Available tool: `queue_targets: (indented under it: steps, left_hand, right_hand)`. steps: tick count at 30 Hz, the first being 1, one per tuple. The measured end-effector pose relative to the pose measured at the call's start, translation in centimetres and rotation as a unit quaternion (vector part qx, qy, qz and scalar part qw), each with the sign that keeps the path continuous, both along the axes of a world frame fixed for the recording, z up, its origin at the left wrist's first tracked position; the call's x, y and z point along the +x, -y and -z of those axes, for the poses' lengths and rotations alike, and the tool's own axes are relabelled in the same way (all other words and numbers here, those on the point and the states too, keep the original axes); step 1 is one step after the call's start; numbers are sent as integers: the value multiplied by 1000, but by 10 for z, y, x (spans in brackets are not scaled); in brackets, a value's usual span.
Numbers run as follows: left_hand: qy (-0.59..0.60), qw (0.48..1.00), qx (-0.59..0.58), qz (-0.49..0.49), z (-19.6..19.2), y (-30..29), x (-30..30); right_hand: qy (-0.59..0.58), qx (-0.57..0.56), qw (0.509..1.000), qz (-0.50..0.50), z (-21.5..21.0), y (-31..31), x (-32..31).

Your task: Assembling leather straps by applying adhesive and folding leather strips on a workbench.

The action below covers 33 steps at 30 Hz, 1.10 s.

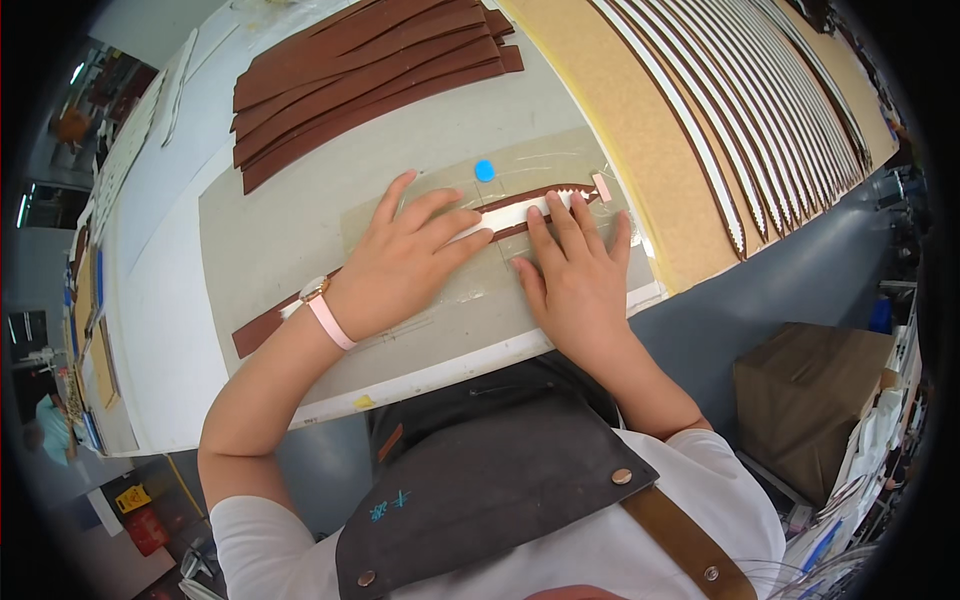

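Note:
A brown leather strip [262, 332] lies slantwise across the grey mat, with a white strip [508, 216] along its middle. Its brown edges are folded up beside the white, and small notches show near the pointed right end. My left hand [400, 262] rests flat over the middle of the strip, fingers spread, hiding part of it. Toward the pointed end, my right hand [578, 285] has its fingertips on the strip, fingers stretched out and apart. Just beyond the strip is a blue round disc [485, 170]. A small pale pink block [601, 187] sits at the strip's tip.
Brown leather strips [370, 85] lie piled at the far side of the grey mat [245, 235]. On a tan board [650, 170] to the right, many brown-and-white strips [705, 125] lie in a row. A brown covered box [810, 400] stands beyond the table's right side.

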<state>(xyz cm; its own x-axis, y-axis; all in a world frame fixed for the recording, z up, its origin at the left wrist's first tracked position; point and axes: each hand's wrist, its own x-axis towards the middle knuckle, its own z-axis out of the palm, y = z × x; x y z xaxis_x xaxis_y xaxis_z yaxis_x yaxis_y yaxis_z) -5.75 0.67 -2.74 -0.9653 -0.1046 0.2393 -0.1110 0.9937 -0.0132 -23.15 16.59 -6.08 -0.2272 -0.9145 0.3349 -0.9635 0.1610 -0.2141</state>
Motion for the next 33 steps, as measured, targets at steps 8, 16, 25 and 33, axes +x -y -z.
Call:
queue_targets:
  steps: [8, 16, 25, 33]
  left_hand:
    - [60, 994, -64, 60, -24, 9, -1]
    - [107, 990, -59, 74, -34, 9, -7]
    - [120, 988, -33, 92, -41, 13, -9]
    - [143, 986, -19, 88, -42, 14, -10]
  right_hand:
    - [2, 0, 1000, 2, -1, 0, 0]
    - [6, 7, 1000, 6, -3, 0, 1]
    - [19, 8, 1000, -3, -4, 0, 0]
    - [61, -68, 994, -66, -11, -13, -21]
